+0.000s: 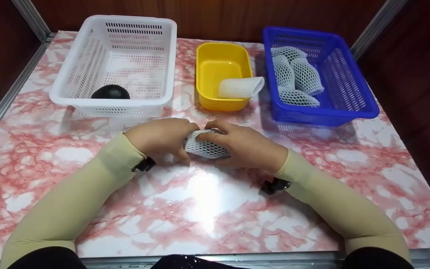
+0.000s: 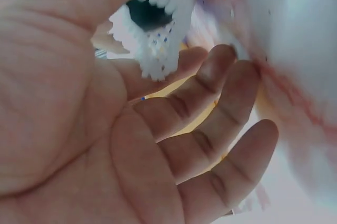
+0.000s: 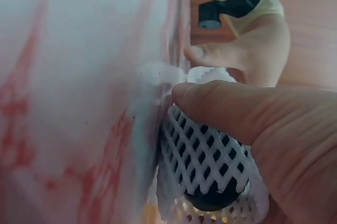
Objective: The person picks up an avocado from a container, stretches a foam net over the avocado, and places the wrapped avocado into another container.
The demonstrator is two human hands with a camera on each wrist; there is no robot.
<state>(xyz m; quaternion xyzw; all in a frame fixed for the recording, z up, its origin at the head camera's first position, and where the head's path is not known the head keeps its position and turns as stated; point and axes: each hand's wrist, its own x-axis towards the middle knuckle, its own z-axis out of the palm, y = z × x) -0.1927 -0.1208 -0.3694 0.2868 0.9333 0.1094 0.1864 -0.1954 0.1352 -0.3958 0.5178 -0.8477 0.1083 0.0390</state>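
Observation:
A white foam net sleeve (image 1: pixel 208 146) lies low over the middle of the table, around a dark, smooth, rounded item (image 3: pixel 215 199) that shows through the mesh and at an open end. My right hand (image 1: pixel 254 147) grips the sleeve from the right, thumb along its side. At the left end, my left hand (image 1: pixel 162 137) holds the sleeve's edge between thumb and forefinger; its other fingers are loosely bent in the left wrist view. Dark green shows inside the sleeve's ragged mouth (image 2: pixel 174 29) there. The item's kind is hard to tell under the netting.
At the back left stands a white perforated basket (image 1: pixel 169 59) with one dark rounded item (image 1: pixel 110 92) inside. A yellow tub (image 1: pixel 222 105) holds a flat foam sleeve (image 1: pixel 241 87) leaning over its rim. Several netted items (image 1: pixel 306 76) lie in the blue basket (image 1: pixel 323 116) at right.

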